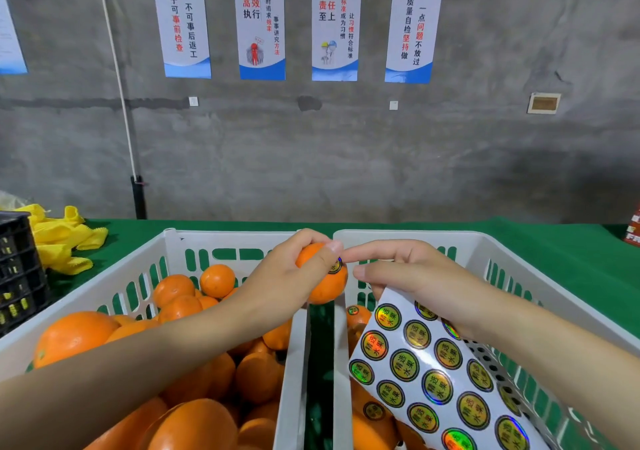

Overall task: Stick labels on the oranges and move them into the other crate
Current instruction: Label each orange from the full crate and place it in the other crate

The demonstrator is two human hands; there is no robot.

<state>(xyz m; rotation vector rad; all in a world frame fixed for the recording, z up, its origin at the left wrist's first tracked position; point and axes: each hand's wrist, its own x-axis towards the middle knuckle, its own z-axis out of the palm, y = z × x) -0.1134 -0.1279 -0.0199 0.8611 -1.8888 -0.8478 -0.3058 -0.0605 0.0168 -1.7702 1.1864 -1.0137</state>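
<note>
My left hand grips an orange above the gap between the two white crates. A round shiny label sits on that orange. My right hand holds a sheet of round labels under its fingers, and its forefinger tip touches the orange by the label. The left crate holds several unlabelled oranges. In the right crate lie labelled oranges, mostly hidden by the sheet.
The crates stand on a green table against a grey concrete wall with posters. Yellow foam fruit nets lie at the back left, beside a black crate. A red box shows at the right edge.
</note>
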